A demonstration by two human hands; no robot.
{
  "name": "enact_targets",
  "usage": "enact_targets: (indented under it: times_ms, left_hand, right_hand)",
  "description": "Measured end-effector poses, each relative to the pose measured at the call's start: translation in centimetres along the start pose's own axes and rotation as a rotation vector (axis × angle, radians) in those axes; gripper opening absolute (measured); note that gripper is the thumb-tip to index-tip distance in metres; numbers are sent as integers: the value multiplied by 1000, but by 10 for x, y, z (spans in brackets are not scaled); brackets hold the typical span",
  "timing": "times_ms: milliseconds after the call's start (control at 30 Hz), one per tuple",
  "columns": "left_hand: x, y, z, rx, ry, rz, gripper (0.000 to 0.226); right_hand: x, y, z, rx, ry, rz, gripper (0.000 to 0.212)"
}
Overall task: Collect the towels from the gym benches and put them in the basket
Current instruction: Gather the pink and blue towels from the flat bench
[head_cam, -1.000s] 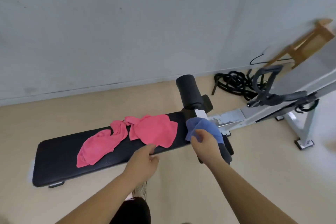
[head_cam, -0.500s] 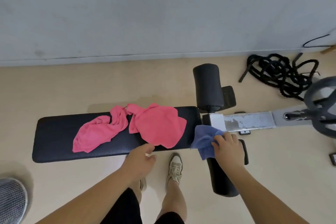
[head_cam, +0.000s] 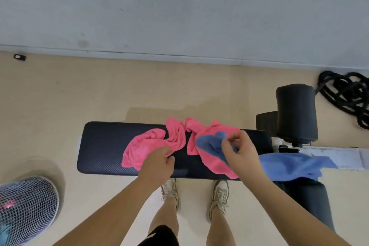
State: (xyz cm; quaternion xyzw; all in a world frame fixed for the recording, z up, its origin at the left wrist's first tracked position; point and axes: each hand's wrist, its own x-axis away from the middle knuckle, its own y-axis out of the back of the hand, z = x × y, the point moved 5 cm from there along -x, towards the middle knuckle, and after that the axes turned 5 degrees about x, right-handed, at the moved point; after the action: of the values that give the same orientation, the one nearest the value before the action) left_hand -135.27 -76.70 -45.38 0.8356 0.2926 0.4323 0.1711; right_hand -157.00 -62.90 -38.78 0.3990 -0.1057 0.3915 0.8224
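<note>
On the desk [head_cam: 103, 146] lie two pink towels [head_cam: 151, 144], the left hand [head_cam: 157, 164] closing its grip on the left one, while the right hand [head_cam: 239, 152] pinches a blue towel [head_cam: 287, 164] trailing off to the right. By my judgement collecting has only begun: three towels counted, none clearly binned. A mesh basket [head_cam: 26, 205] stands on the floor at left.

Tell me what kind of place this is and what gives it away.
Most likely a small gym or home workout room. A black padded bench stands on a bare floor by a plain wall, with foam roller pads at its end, and a thick coiled black rope lies on the floor beyond.
</note>
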Motion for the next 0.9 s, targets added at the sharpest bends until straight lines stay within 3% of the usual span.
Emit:
enact_targets:
  times_ms: [133,233,333,467,633,700,767,833,867,900]
  left_hand:
    - [-45,2,19,-76,-93,-3,27]
    - [-84,-7,22,-125,-150,4,10]
    - [-128,-14,25,-14,-125,-91,10]
    - [-162,-36,39,11,-15,-43,23]
    - [-154,-44,46,78,22,-63,60]
    - [-146,-40,44,141,50,-56,69]
    - [-134,-31,42,234,100,-51,54]
    - [-120,-17,40,282,138,-36,24]
    - [-112,-8,37,312,152,-28,16]
    - [-103,1,34,347,159,-28,13]
  right_hand:
    - [-46,-43,-18,206,-140,171,16]
    - [-81,-57,-32,326,-121,128,11]
    - [-111,-73,-40,362,-108,107,7]
    - [-144,-109,-54,392,-119,160,32]
    - [-169,-146,-62,595,-44,262,21]
    - [-174,-152,-63,598,-48,237,28]
    - [-176,-155,-63,604,-52,234,41]
    - [-168,-154,-63,579,-86,257,12]
    - [-160,-151,-60,539,-110,256,7]
    - [-151,-146,-57,491,-127,235,17]
